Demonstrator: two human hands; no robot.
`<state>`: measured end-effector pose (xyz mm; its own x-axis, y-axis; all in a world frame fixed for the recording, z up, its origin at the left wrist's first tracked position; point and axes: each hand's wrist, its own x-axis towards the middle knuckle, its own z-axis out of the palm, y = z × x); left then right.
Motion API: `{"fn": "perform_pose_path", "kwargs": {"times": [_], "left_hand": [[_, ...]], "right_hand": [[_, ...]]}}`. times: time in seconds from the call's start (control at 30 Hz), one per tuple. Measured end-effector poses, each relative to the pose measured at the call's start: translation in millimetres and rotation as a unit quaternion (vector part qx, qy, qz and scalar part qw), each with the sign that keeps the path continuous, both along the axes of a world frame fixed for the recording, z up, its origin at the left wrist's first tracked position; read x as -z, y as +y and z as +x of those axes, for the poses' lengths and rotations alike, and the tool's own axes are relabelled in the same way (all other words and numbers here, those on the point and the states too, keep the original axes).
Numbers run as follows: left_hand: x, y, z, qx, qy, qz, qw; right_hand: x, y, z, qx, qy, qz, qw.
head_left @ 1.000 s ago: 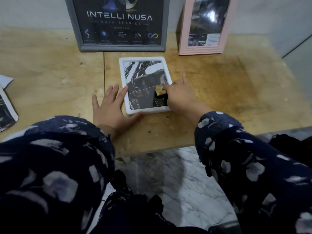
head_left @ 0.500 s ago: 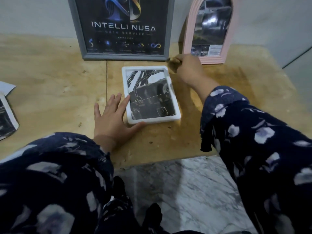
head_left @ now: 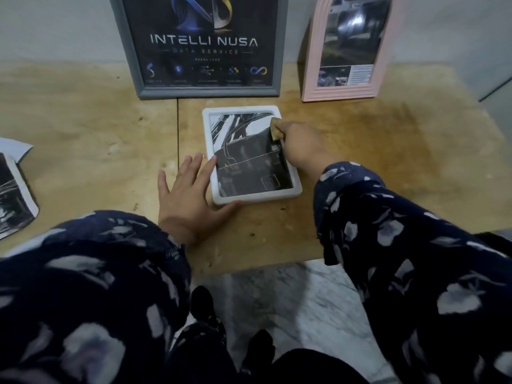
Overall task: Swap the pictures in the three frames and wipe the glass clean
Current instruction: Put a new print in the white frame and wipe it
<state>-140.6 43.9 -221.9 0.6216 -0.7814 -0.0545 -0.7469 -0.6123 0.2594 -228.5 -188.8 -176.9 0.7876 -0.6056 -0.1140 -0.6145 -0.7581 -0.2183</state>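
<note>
A small white frame [head_left: 296, 189] with a black-and-white car picture lies flat on the wooden table [head_left: 83, 139]. My left hand [head_left: 188, 198] rests flat on the table, fingers and thumb pressing the frame's left edge and lower corner. My right hand [head_left: 300, 142] grips a small tan cloth [head_left: 277, 129] and presses it on the glass near the frame's upper right corner. A grey frame [head_left: 206, 91] with a dark poster and a pink arched frame [head_left: 311, 79] with a car picture stand upright against the wall behind.
Loose printed pictures [head_left: 13, 195] lie at the table's left edge. The table's front edge runs just below my hands, with a marble floor [head_left: 291, 300] beneath. A grey wall closes the back.
My right hand with the cloth went from the glass's lower right up past the frame's top corner, then came back onto the glass at the upper right. The left hand stayed put.
</note>
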Motion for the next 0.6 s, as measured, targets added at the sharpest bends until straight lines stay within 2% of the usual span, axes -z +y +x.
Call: {"fn": "perform_pose_path", "kwargs": {"times": [0.23,0.4,0.6], "left_hand": [[0,1,-3,-0.001,0.004,-0.017,1.000],[2,4,-5,-0.003,0.000,-0.026,1.000],[2,4,-6,0.001,-0.015,-0.016,1.000]], "right_hand": [[1,23,-39,0.030,0.027,0.029,0.999],[21,43,-71,0.039,-0.014,0.051,0.998],[33,98,-103,0.105,-0.044,0.015,0.993]]}}
